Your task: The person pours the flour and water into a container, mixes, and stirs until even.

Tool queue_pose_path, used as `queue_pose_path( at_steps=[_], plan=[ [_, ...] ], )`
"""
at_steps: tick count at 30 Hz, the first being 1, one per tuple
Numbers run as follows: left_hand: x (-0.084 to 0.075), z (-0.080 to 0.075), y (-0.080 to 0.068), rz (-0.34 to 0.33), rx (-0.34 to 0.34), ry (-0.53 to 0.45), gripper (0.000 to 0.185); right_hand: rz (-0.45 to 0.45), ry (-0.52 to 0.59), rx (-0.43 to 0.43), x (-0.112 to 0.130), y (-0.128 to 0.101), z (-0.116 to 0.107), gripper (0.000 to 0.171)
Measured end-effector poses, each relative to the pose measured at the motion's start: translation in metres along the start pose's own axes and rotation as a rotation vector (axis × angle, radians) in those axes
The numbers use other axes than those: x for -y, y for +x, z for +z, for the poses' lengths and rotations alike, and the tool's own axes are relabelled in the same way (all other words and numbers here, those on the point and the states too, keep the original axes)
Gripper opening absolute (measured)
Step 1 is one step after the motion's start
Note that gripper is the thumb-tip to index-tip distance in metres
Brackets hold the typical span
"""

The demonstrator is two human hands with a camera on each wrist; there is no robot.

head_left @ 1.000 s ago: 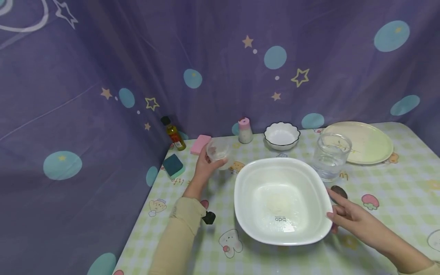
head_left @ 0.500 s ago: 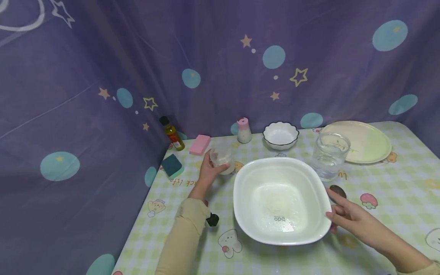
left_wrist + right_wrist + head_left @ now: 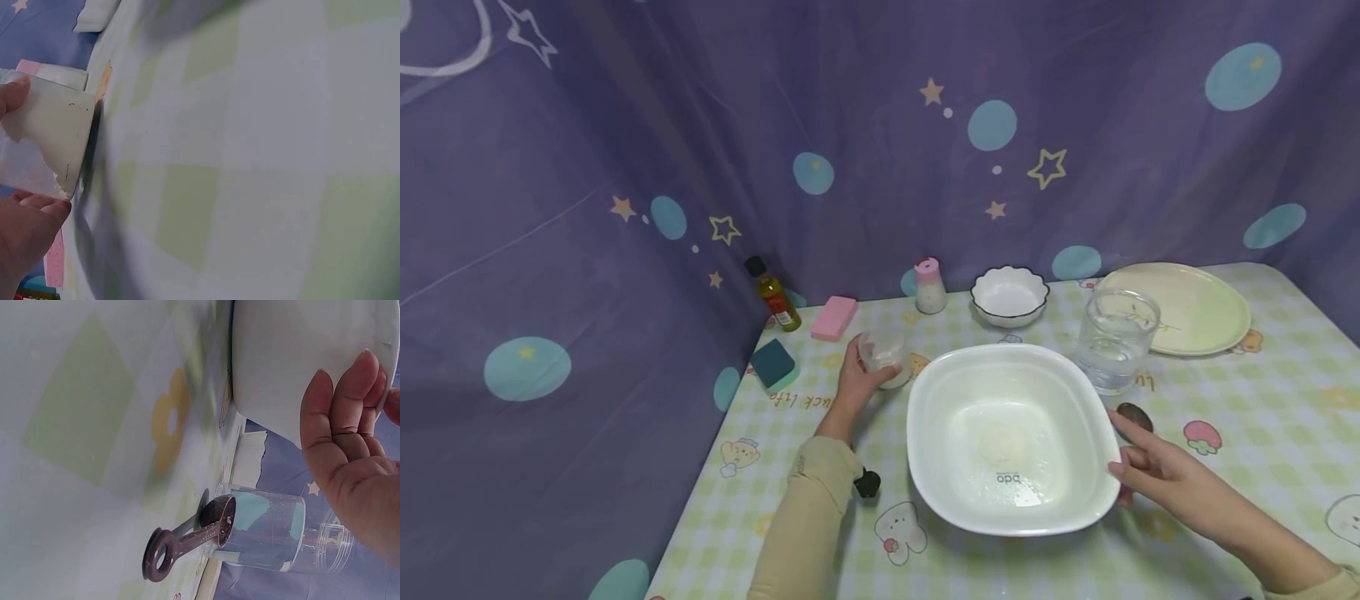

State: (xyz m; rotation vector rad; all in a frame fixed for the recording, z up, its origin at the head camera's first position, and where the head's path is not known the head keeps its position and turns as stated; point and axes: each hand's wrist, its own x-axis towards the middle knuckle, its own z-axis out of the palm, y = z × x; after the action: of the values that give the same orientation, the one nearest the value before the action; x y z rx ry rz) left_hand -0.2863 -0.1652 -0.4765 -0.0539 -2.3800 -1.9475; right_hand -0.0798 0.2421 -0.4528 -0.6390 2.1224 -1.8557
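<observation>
My left hand [image 3: 867,372] grips a small clear cup [image 3: 883,357] with white residue, low over the checked tablecloth left of a large white bowl [image 3: 958,400]. In the left wrist view the cup [image 3: 47,128] sits between thumb and fingers of the left hand [image 3: 25,150], its base at or just above the cloth. My right hand [image 3: 1126,467] holds the bowl's right rim, thumb on top. In the right wrist view its fingers [image 3: 340,419] lie against the bowl's outer wall [image 3: 281,356]. A little white residue lies in the bowl's bottom.
A glass of water [image 3: 1116,342] and a brown measuring spoon [image 3: 1133,414] sit just behind my right hand. Farther back are a pale plate [image 3: 1180,308], a scalloped bowl [image 3: 1009,296], a pink-capped shaker [image 3: 928,286], an oil bottle [image 3: 772,293], a pink sponge [image 3: 834,317] and a green sponge [image 3: 775,364].
My left hand has brought the cup down and slightly nearer to the big bowl. The right hand has stayed on the bowl's rim.
</observation>
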Motion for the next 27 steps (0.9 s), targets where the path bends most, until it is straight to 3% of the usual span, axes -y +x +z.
queue_pose_path(
  at_steps=[4,13,18,22,27],
  plan=[
    [0.000,-0.002,-0.002,-0.017,-0.008,0.010,0.088,-0.002,-0.003,0.003,0.001,0.000,0.000,0.067],
    [-0.024,-0.006,-0.015,-0.032,0.066,-0.024,0.089,-0.016,0.002,0.012,-0.001,0.001,-0.001,0.067],
    [-0.010,-0.007,-0.009,-0.051,0.057,-0.012,0.091,-0.019,0.000,0.012,-0.001,0.001,-0.001,0.067],
    [0.004,-0.006,-0.003,-0.027,0.045,0.012,0.090,-0.017,0.000,0.010,0.000,0.001,-0.001,0.067],
    [0.006,-0.008,-0.004,-0.020,0.062,0.011,0.093,-0.004,-0.001,0.004,0.001,0.000,-0.001,0.068]
  ],
)
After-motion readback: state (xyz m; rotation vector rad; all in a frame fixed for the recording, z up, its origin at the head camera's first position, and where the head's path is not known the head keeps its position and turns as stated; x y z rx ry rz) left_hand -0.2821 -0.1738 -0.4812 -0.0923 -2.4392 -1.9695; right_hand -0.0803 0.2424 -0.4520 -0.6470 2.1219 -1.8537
